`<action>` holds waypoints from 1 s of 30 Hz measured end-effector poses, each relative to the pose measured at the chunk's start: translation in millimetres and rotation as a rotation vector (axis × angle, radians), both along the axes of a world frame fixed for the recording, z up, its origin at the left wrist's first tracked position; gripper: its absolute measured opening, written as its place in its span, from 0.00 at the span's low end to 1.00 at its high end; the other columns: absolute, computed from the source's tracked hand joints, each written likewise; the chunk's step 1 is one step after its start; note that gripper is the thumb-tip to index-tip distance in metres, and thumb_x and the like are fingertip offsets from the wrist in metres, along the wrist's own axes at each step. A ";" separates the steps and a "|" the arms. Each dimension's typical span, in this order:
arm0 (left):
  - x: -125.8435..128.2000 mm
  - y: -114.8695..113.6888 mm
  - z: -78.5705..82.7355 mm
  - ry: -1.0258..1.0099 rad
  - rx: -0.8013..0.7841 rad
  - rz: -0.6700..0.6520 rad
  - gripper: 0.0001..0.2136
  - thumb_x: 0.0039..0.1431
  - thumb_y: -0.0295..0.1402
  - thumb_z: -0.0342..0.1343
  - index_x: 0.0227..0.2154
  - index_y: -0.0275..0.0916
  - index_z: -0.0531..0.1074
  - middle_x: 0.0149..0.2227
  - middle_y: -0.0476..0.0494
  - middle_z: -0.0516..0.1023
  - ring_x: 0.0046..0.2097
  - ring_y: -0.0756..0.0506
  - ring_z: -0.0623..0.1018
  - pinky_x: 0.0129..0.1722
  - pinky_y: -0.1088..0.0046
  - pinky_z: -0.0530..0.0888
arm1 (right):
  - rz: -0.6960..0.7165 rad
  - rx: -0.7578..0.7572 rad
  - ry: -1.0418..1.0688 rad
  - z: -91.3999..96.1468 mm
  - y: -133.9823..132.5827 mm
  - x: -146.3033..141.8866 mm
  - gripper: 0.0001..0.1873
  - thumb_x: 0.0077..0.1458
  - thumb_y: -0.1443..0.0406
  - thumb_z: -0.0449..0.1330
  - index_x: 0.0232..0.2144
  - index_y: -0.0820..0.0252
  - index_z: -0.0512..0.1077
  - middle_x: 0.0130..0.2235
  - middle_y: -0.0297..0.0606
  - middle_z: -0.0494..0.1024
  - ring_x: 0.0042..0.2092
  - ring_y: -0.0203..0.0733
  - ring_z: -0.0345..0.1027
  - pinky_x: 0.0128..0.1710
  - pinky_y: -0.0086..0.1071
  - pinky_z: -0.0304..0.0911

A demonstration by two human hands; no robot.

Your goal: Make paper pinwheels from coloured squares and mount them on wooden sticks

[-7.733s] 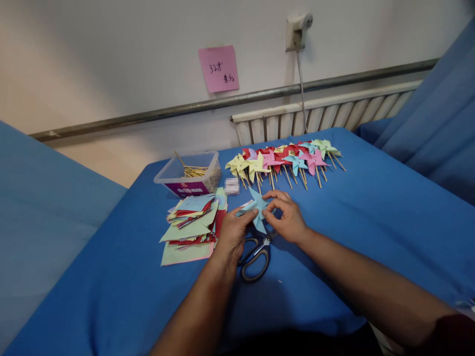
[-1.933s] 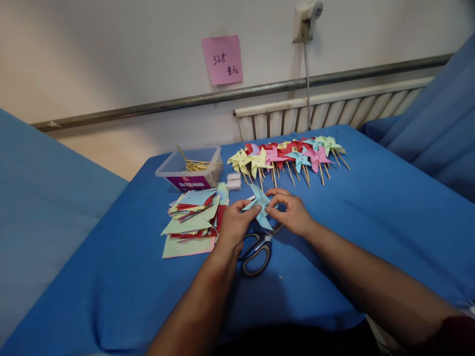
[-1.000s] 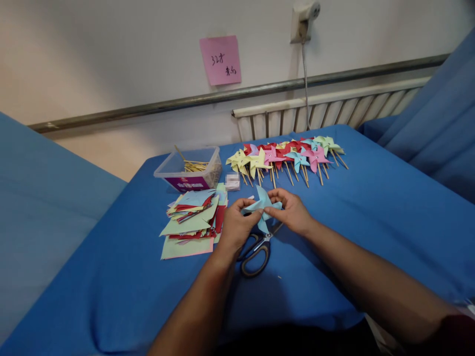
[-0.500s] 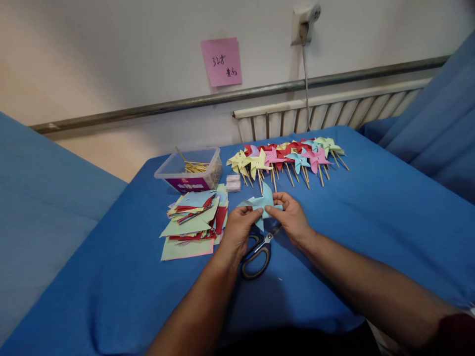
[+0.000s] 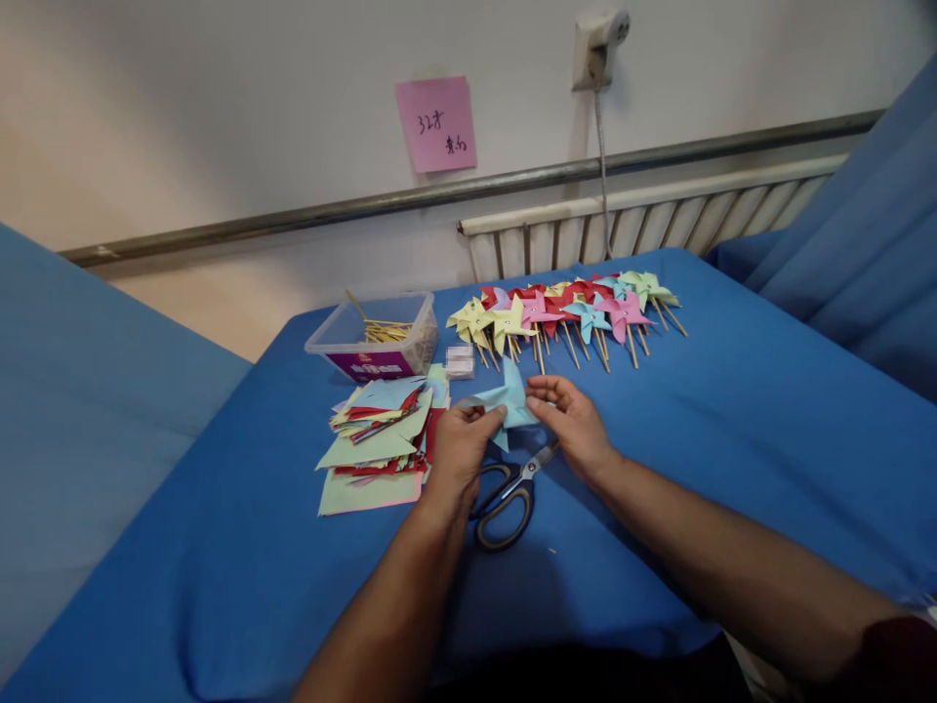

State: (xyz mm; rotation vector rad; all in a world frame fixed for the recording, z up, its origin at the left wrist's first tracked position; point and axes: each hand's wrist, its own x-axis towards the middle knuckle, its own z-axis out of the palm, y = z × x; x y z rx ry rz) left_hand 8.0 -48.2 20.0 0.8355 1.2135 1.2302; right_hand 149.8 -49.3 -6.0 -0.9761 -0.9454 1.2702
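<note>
A light blue paper pinwheel (image 5: 512, 395), with no stick visible on it, is held up over the blue-covered table. My left hand (image 5: 468, 444) pinches its middle and left side, the thumb lying across the front. On the other side, my right hand (image 5: 575, 425) has its thumb and fingers closed at the right blade, partly covering it. Beneath the hands lies a pair of scissors (image 5: 505, 522) with dark handles, its blades pointing up and right toward my right hand. A stack of coloured paper sheets (image 5: 377, 449) sits left of my left hand.
A clear plastic tub (image 5: 333, 337) with thin wooden sticks (image 5: 387, 330) stands behind the paper. Finished-looking pinwheels on sticks (image 5: 571, 308) lie in rows at the back. A small whitish box (image 5: 461, 361), blurred, sits between them. A radiator (image 5: 651, 210) lines the wall.
The pinwheel and my left hand have shifted slightly left. My left thumb has slid off the pinwheel's centre, and my right thumb has drawn back to the right.
</note>
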 end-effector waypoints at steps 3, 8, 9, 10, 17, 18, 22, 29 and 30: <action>-9.0 5.4 10.7 -0.121 0.044 0.124 0.13 0.36 0.31 0.69 0.29 0.34 0.77 0.27 0.47 0.80 0.29 0.49 0.77 0.36 0.72 0.73 | -0.081 0.000 -0.044 -7.3 12.7 6.9 0.18 0.45 0.54 0.66 0.37 0.56 0.71 0.37 0.37 0.78 0.38 0.40 0.72 0.41 0.37 0.66; -21.0 12.6 19.8 -0.191 0.118 0.258 0.10 0.36 0.28 0.68 0.25 0.35 0.76 0.27 0.48 0.80 0.30 0.50 0.78 0.36 0.74 0.73 | -0.068 0.035 -0.244 -24.4 28.2 12.2 0.12 0.46 0.58 0.64 0.31 0.58 0.74 0.29 0.34 0.76 0.30 0.38 0.69 0.35 0.35 0.65; -21.8 13.1 19.4 -0.194 0.122 0.262 0.09 0.37 0.28 0.68 0.25 0.35 0.76 0.26 0.48 0.80 0.29 0.50 0.78 0.35 0.74 0.73 | -0.051 0.075 -0.312 -26.3 28.0 12.1 0.10 0.48 0.58 0.63 0.32 0.57 0.75 0.30 0.34 0.76 0.30 0.39 0.69 0.35 0.35 0.65; -22.0 13.5 18.5 -0.197 0.124 0.260 0.09 0.37 0.28 0.68 0.24 0.34 0.76 0.26 0.48 0.79 0.29 0.50 0.78 0.35 0.75 0.73 | -0.030 0.135 -0.388 -27.5 26.6 11.7 0.09 0.50 0.60 0.62 0.33 0.57 0.76 0.31 0.35 0.76 0.32 0.39 0.70 0.35 0.35 0.65; -14.5 12.6 11.7 -0.230 0.109 0.236 0.13 0.35 0.29 0.69 0.28 0.32 0.77 0.26 0.45 0.80 0.30 0.46 0.79 0.35 0.70 0.75 | 0.069 0.468 -0.948 -17.3 11.8 2.7 0.10 0.58 0.65 0.57 0.40 0.55 0.77 0.39 0.38 0.73 0.42 0.39 0.69 0.42 0.32 0.64; -13.6 12.4 11.4 -0.232 0.109 0.232 0.13 0.35 0.29 0.69 0.27 0.32 0.77 0.26 0.45 0.80 0.30 0.45 0.79 0.35 0.70 0.75 | 0.082 0.456 -1.053 -12.4 11.5 0.5 0.10 0.58 0.65 0.56 0.40 0.55 0.76 0.39 0.38 0.73 0.41 0.39 0.69 0.41 0.31 0.63; -14.1 12.6 11.3 -0.240 0.122 0.231 0.12 0.35 0.29 0.69 0.26 0.33 0.77 0.25 0.46 0.79 0.30 0.45 0.79 0.34 0.70 0.76 | 0.226 0.384 -1.466 11.7 16.3 -10.8 0.14 0.61 0.62 0.52 0.39 0.57 0.77 0.40 0.41 0.74 0.39 0.42 0.70 0.37 0.32 0.62; -21.4 14.8 14.9 -0.298 0.153 0.263 0.11 0.34 0.29 0.68 0.25 0.33 0.77 0.26 0.46 0.80 0.29 0.47 0.79 0.33 0.71 0.75 | 0.405 0.305 -1.669 29.1 31.8 -37.2 0.14 0.58 0.63 0.54 0.44 0.57 0.76 0.45 0.45 0.77 0.43 0.48 0.73 0.39 0.34 0.64; -21.9 14.9 15.8 -0.307 0.157 0.260 0.11 0.34 0.29 0.68 0.25 0.33 0.76 0.26 0.46 0.80 0.29 0.47 0.79 0.34 0.71 0.75 | 0.406 0.303 -1.671 29.4 32.9 -40.6 0.15 0.58 0.64 0.54 0.45 0.56 0.76 0.45 0.45 0.77 0.43 0.48 0.73 0.40 0.34 0.64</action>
